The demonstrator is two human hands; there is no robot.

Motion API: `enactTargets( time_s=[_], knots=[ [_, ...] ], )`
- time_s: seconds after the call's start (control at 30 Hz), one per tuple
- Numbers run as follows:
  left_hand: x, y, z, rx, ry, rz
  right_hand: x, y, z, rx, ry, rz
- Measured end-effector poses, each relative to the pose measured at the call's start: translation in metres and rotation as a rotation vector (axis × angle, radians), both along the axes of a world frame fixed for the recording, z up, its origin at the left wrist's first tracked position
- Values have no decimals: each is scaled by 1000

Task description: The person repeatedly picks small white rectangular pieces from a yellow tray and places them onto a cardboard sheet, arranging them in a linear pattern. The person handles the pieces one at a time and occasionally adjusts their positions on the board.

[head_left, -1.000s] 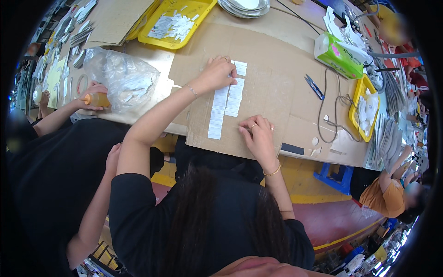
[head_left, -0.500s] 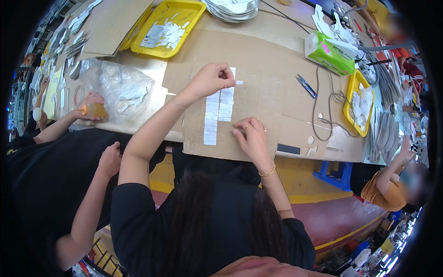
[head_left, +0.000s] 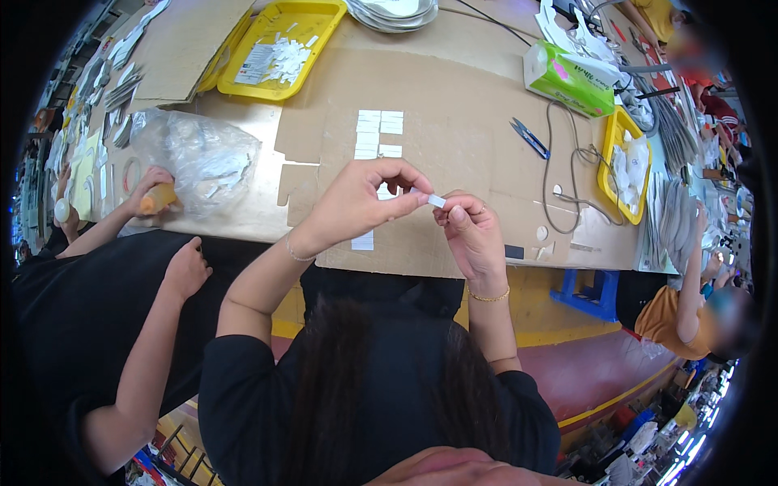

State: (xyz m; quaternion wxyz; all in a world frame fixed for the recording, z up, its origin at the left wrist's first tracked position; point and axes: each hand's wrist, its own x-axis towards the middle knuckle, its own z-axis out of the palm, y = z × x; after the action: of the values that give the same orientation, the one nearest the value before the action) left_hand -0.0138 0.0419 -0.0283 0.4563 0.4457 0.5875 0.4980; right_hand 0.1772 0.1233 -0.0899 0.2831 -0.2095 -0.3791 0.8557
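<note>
With left hand [head_left: 361,198], pinches one end of a small white slip [head_left: 436,201] between thumb and forefinger. Curls the right hand [head_left: 474,235] in at the slip's other end, with fingertips at its edge; cannot tell whether gripping it too. Holds the slip in front of the body, above a brown cardboard sheet [head_left: 442,134], just right of two columns of white labels [head_left: 369,130]. Hides part of those columns behind the left hand. Has a yellow tray [head_left: 320,20] of white pieces [head_left: 289,61] beyond, to the left, and a clear plastic bag [head_left: 194,150] nearer on that side, just beside a co-worker's hand [head_left: 154,179] around an orange bottle [head_left: 158,198]. Has blue-handled snips [head_left: 532,140], a loose grey cord [head_left: 576,162] and a yellow basket [head_left: 605,174] off to the right.
</note>
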Motion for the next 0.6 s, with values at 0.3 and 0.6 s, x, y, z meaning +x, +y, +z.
enactTargets(
  time_s=[0.3,0.6],
  knots=[
    [8,-19,29,237,200,-59,-2,-10,31,249,-9,3],
    [11,-30,41,422,369,-105,2,-22,60,680,-117,-133]
  ],
)
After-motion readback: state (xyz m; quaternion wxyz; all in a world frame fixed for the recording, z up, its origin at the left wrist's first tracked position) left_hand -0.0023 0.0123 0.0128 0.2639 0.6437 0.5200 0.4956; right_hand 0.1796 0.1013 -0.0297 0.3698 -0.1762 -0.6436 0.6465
